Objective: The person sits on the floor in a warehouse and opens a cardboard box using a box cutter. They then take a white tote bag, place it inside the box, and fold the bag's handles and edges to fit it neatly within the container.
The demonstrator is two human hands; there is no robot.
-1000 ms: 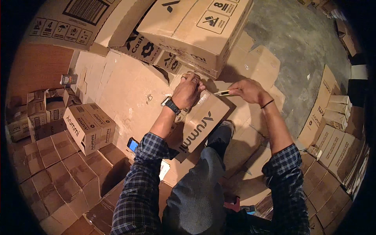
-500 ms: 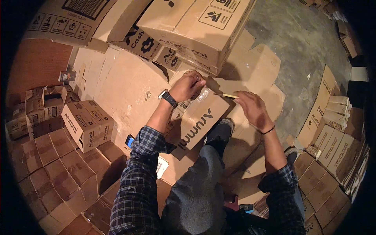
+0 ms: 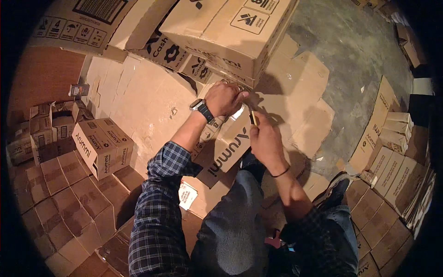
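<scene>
A brown cardboard box [image 3: 233, 143] with dark print lies slanted beside my bent knee. Shiny clear tape [image 3: 238, 112] shows on its far end. My right hand [image 3: 267, 141] is closed around a slim yellow and black utility knife [image 3: 253, 116], its tip pointing away from me at the box's far end. At that same end my left hand [image 3: 224, 99], with a watch on its wrist, has its fingers curled in and its thumb beside the tape. What those fingers pinch is hidden. The two hands are close together.
A large carton [image 3: 226, 37] stands just beyond my hands, with another open carton [image 3: 170, 53] behind it. Stacked boxes [image 3: 69, 198] fill the left, a printed box [image 3: 104, 145] on top. Flattened cardboard [image 3: 138, 101] covers the floor. More cartons [image 3: 392, 171] stand at right.
My right hand has moved left, bringing the utility knife from the box's right side to its far end, and the knife now points away from me. My left hand has shifted slightly right.
</scene>
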